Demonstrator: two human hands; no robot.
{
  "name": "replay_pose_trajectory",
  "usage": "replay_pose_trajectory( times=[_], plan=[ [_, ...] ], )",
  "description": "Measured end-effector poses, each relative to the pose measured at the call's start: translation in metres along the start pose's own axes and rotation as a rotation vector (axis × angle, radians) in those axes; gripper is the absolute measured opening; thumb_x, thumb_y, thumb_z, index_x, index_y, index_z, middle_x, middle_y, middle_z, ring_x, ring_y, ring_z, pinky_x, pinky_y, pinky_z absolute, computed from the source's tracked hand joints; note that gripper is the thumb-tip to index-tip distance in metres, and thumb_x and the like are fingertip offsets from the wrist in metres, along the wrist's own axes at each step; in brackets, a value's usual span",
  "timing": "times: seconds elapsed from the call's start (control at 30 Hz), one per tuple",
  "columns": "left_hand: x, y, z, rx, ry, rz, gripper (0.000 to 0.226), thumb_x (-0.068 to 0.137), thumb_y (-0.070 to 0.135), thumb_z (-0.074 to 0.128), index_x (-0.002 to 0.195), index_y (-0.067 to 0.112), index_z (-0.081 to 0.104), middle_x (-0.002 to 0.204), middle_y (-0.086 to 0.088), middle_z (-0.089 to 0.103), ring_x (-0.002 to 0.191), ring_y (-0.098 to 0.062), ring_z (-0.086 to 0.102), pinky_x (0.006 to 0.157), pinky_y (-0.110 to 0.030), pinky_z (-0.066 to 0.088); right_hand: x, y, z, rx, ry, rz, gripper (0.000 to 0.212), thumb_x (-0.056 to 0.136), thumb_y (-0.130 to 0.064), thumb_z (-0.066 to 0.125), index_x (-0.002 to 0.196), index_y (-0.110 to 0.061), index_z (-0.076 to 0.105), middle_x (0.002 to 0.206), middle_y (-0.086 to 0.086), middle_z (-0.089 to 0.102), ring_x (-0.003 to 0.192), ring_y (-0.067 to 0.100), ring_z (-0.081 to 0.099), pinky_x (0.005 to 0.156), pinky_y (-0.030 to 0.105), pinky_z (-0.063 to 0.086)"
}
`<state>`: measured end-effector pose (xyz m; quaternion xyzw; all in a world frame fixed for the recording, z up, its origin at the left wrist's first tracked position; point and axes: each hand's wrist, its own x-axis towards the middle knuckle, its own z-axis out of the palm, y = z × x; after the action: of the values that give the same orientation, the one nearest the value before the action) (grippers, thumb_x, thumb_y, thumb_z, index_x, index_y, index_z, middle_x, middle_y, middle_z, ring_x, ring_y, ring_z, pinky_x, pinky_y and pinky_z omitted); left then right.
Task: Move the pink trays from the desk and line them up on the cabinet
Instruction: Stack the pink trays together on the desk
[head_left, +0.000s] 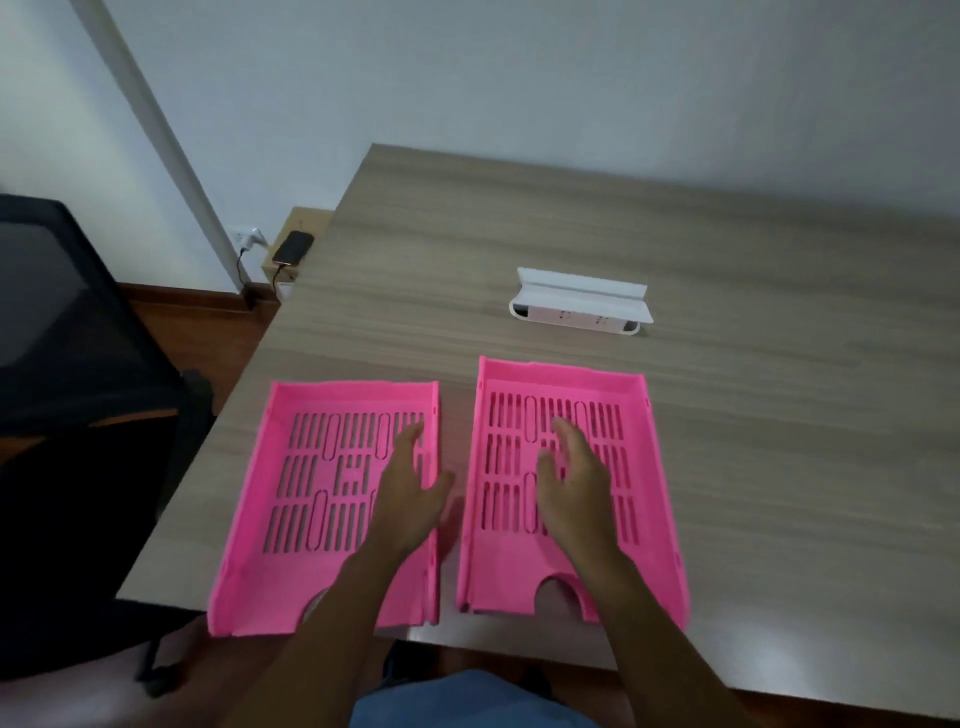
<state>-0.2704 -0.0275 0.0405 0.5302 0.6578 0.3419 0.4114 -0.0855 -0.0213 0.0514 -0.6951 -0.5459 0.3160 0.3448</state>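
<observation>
Two pink slotted trays lie side by side near the front edge of the wooden desk (727, 260). The left pink tray (260, 519) overhangs the desk's front edge a little. The right pink tray (649, 493) lies slightly further back. My left hand (408, 493) hovers over the right side of the left tray, fingers spread, holding nothing. Over the middle of the right tray my right hand (571, 483) is also open and holds nothing. No cabinet top is identifiable in this view.
A white power strip box (579, 301) sits on the desk behind the right tray. A black mesh chair (78, 338) stands left of the desk. A phone (293, 247) charges on a small wooden unit (306, 218) by the wall.
</observation>
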Motion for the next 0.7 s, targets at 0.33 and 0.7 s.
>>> replay_pose_trajectory(
  times=[0.33, 0.7],
  plan=[
    [-0.003, -0.058, -0.100, 0.030, 0.216, -0.093, 0.063, 0.093, 0.023, 0.061, 0.149, 0.017, 0.033, 0.153, -0.007, 0.041, 0.137, -0.022, 0.041, 0.112, -0.045, 0.033, -0.017, -0.061, 0.119, -0.045, -0.358, 0.010, 0.061, 0.100, -0.029, 0.047, 0.155, -0.012, 0.027, 0.161, 0.007, 0.032, 0.148, 0.024, 0.031, 0.119, 0.036, 0.026],
    [-0.005, -0.136, -0.168, 0.015, 0.007, -0.438, 0.052, 0.091, 0.029, 0.061, 0.134, 0.010, 0.040, 0.112, -0.003, 0.061, 0.095, -0.023, 0.066, 0.077, -0.038, 0.056, -0.034, -0.041, 0.167, -0.076, -0.346, 0.363, 0.070, 0.099, -0.023, 0.048, 0.157, -0.006, 0.014, 0.153, 0.017, 0.044, 0.102, 0.023, 0.064, 0.079, 0.026, 0.047]
  ],
)
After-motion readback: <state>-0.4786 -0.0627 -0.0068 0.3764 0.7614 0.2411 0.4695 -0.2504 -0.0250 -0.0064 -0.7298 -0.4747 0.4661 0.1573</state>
